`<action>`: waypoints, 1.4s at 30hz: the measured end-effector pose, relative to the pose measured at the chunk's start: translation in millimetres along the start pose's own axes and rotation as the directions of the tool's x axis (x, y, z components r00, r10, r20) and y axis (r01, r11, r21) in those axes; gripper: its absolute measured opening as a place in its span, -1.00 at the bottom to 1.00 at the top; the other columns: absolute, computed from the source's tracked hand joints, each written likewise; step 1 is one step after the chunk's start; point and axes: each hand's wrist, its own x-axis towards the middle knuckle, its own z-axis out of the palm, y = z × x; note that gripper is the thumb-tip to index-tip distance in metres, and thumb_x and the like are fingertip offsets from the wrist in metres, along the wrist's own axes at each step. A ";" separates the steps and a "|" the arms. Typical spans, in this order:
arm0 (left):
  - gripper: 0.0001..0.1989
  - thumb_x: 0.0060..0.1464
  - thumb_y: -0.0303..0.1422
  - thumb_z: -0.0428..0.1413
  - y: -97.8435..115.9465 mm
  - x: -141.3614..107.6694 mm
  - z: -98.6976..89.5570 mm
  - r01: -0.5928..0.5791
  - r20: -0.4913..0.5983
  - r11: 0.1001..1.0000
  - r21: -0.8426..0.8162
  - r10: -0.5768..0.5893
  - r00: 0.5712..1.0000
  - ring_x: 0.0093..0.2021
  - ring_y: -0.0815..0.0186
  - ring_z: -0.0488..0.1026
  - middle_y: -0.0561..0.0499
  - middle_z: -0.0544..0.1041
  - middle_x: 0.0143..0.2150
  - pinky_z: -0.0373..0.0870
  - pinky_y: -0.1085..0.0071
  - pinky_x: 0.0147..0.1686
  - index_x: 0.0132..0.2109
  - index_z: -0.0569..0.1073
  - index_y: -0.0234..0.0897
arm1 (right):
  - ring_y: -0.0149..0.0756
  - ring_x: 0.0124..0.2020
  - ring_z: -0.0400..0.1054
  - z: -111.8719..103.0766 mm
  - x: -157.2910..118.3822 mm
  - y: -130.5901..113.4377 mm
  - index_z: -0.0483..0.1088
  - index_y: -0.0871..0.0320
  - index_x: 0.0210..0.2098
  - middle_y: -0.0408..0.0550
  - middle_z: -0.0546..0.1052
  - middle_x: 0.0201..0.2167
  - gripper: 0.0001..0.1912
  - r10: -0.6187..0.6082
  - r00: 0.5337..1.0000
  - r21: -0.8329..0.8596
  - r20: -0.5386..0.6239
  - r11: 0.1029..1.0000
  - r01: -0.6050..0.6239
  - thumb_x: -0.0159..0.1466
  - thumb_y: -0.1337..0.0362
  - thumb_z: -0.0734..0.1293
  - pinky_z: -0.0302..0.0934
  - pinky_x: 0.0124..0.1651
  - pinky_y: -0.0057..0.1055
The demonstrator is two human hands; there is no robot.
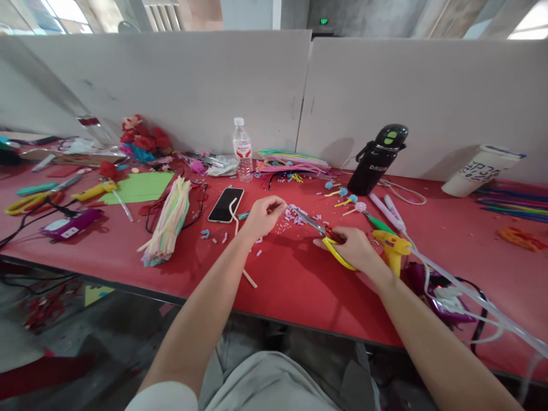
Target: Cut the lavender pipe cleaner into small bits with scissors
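My right hand (353,245) grips a pair of scissors (315,224) by its red and yellow handles, the blades pointing up and to the left. Just left of the blade tips, my left hand (263,217) is closed in a pinch; whatever is between its fingertips is too small or hidden to make out. Short lilac cut pieces (295,214) lie scattered on the red table around the tips. A cream pipe cleaner (249,278) passes beneath my left forearm. Small blue and pink fuzzy pieces on stems (351,200) lie beyond my right hand.
A phone (226,205) and a bundle of pastel pipe cleaners (169,222) lie left. Behind are a water bottle (243,151) and more pipe cleaners (293,165). A black flask (377,162), yellow glue gun (391,246), purple power strip (454,305) and cables occupy the right.
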 end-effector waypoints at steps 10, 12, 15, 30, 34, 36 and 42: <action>-0.75 0.12 -0.23 0.00 0.0 0.1 -0.8 0.000 -0.021 1.000 0.010 0.000 1.000 -0.40 0.41 0.31 0.02 0.43 -0.41 0.24 0.47 -0.37 -0.31 0.43 -0.34 | -0.50 -0.58 -0.10 1.6 0.8 2.6 0.11 0.17 -0.63 -0.24 0.06 -0.65 -0.44 -0.007 1.000 -0.013 -0.007 1.000 0.007 0.01 -0.19 0.32 -0.19 -0.57 -0.50; -0.76 0.12 -0.24 0.01 0.0 0.1 -0.7 -0.001 -0.022 1.000 0.004 0.001 1.000 -0.40 0.41 0.31 0.02 0.43 -0.41 0.24 0.48 -0.37 -0.31 0.43 -0.34 | -0.50 -0.58 -0.10 1.6 0.6 2.1 0.11 0.17 -0.63 -0.24 0.07 -0.65 -0.45 -0.002 1.000 -0.010 -0.004 1.000 0.002 0.01 -0.18 0.32 -0.18 -0.57 -0.50; -0.77 0.12 -0.25 0.01 0.7 -0.1 -1.0 0.001 -0.019 1.000 0.002 -0.001 1.000 -0.39 0.41 0.32 0.02 0.43 -0.40 0.25 0.47 -0.36 -0.30 0.43 -0.34 | -0.50 -0.58 -0.10 0.8 -0.1 0.4 0.09 0.17 -0.63 -0.25 0.06 -0.65 -0.44 0.009 1.000 -0.010 0.000 1.000 -0.009 0.01 -0.18 0.33 -0.19 -0.57 -0.50; -0.77 0.12 -0.25 0.00 -1.0 0.2 -1.2 -0.007 -0.026 1.000 0.010 0.007 1.000 -0.38 0.40 0.33 0.01 0.44 -0.39 0.25 0.47 -0.35 -0.29 0.43 -0.33 | -0.51 -0.59 -0.09 1.6 0.0 1.9 0.08 0.16 -0.63 -0.25 0.05 -0.65 -0.44 0.013 1.000 0.010 0.003 1.000 -0.013 0.01 -0.18 0.33 -0.19 -0.58 -0.50; -0.77 0.12 -0.25 0.00 0.1 0.6 -1.8 -0.003 -0.031 1.000 0.007 0.004 1.000 -0.39 0.40 0.32 0.01 0.44 -0.39 0.25 0.47 -0.36 -0.30 0.42 -0.33 | -0.51 -0.59 -0.11 1.5 0.1 1.7 0.09 0.17 -0.64 -0.24 0.04 -0.65 -0.43 0.015 1.000 0.006 0.005 1.000 -0.015 0.01 -0.19 0.33 -0.20 -0.59 -0.51; -0.77 0.12 -0.25 0.00 0.5 0.7 -2.1 -0.004 -0.035 1.000 0.006 0.004 0.999 -0.39 0.41 0.32 0.01 0.44 -0.39 0.25 0.47 -0.36 -0.30 0.42 -0.33 | -0.52 -0.59 -0.10 1.5 0.1 1.5 0.09 0.17 -0.64 -0.25 0.04 -0.65 -0.43 0.019 1.000 0.007 0.011 1.000 -0.019 0.01 -0.19 0.32 -0.21 -0.59 -0.51; -0.78 0.12 -0.25 0.01 -0.3 0.7 -2.2 -0.010 -0.049 1.000 0.008 0.011 0.999 -0.39 0.41 0.33 0.02 0.45 -0.39 0.24 0.48 -0.37 -0.30 0.42 -0.33 | -0.51 -0.58 -0.11 0.7 0.3 -0.1 0.04 0.16 -0.64 -0.25 0.02 -0.64 -0.40 0.030 0.999 0.006 0.019 1.000 -0.030 -0.01 -0.22 0.33 -0.20 -0.58 -0.51</action>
